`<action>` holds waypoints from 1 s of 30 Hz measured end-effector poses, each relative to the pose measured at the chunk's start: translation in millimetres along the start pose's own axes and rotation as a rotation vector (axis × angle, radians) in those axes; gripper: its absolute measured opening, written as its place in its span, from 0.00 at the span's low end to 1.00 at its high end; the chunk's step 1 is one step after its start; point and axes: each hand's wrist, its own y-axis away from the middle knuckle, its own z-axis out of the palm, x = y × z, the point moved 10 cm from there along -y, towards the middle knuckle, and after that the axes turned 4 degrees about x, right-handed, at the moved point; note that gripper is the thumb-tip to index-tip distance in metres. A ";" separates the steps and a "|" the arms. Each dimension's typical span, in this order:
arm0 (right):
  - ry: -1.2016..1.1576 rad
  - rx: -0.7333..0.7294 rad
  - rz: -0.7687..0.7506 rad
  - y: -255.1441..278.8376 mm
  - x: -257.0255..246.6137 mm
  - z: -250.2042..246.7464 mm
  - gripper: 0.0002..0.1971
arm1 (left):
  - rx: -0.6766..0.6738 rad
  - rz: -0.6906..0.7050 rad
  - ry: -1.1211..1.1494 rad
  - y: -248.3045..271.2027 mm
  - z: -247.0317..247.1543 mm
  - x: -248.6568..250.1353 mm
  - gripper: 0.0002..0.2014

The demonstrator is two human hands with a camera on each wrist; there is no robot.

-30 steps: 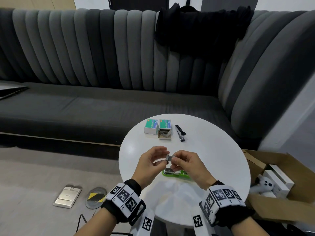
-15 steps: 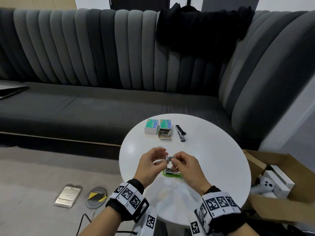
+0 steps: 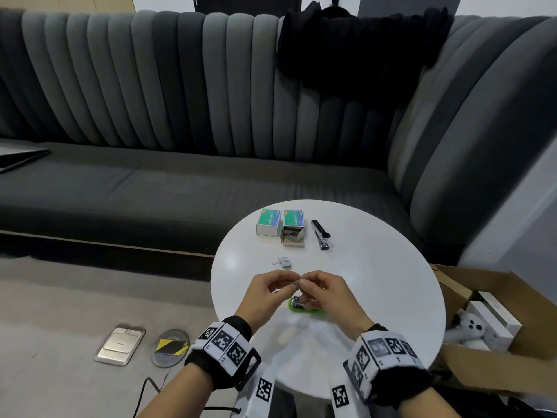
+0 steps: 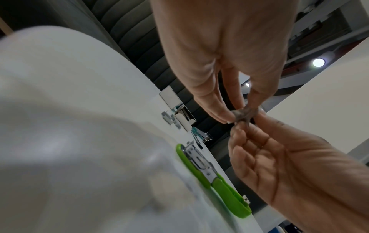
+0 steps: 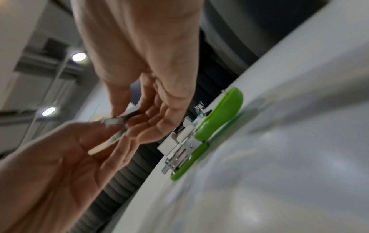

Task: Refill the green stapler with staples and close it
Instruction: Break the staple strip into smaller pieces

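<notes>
The green stapler point(image 3: 294, 306) lies open on the round white table point(image 3: 376, 282), its metal magazine point(image 4: 196, 159) bared; in the right wrist view the stapler point(image 5: 217, 115) lies just past my fingers. Above it, my left hand point(image 3: 290, 282) and right hand point(image 3: 303, 284) meet fingertip to fingertip, both pinching a short silver strip of staples point(image 5: 111, 135). The left wrist view shows the strip point(image 4: 242, 114) blurred between the fingertips. A small broken-off piece of staples point(image 3: 283, 262) lies on the table just beyond my hands.
Two green staple boxes point(image 3: 269, 222) point(image 3: 294, 229), the right one open, and a black stapler point(image 3: 320, 233) stand at the table's far side. A dark sofa point(image 3: 150, 191) lies behind. To the right, on the floor, is a cardboard box point(image 3: 497, 327).
Both hands stayed together over the green stapler, working the strip. A small piece of staples now shows on the table beyond my fingers; it was not visible before.
</notes>
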 end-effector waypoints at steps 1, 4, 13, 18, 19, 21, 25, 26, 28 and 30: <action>-0.050 -0.037 0.048 0.7 3.4 2.0 0.05 | -0.021 0.000 -0.006 0.6 1.5 0.4 0.07; -0.179 -0.139 0.169 5.0 11.8 5.5 0.06 | -0.082 -0.004 -0.001 2.2 6.0 2.1 0.06; -0.226 -0.283 0.316 11.5 20.8 13.1 0.03 | -0.159 -0.033 0.013 5.5 11.2 5.4 0.07; -0.216 -0.289 0.310 8.7 20.0 12.0 0.06 | -0.152 -0.054 -0.018 1.8 7.4 3.0 0.07; -0.226 -0.303 0.316 9.2 20.7 13.2 0.06 | -0.158 -0.073 -0.021 1.3 7.9 0.7 0.07; -0.247 -0.337 0.323 10.5 21.8 16.6 0.06 | -0.192 -0.129 -0.027 1.5 11.3 -4.3 0.08; -0.295 -0.286 0.313 8.0 20.1 11.1 0.04 | -0.232 -0.171 -0.120 0.1 9.3 -11.7 0.08; -0.337 -0.231 0.305 4.8 18.6 2.8 0.06 | -0.209 -0.168 -0.166 -1.0 2.3 -14.6 0.08; -0.400 -0.150 0.287 0.4 13.4 -14.4 0.07 | -0.126 -0.180 -0.193 -1.7 -17.7 -23.6 0.07; -0.411 -0.134 0.276 -1.7 10.3 -24.0 0.08 | -0.046 -0.193 -0.158 0.1 -35.1 -31.5 0.06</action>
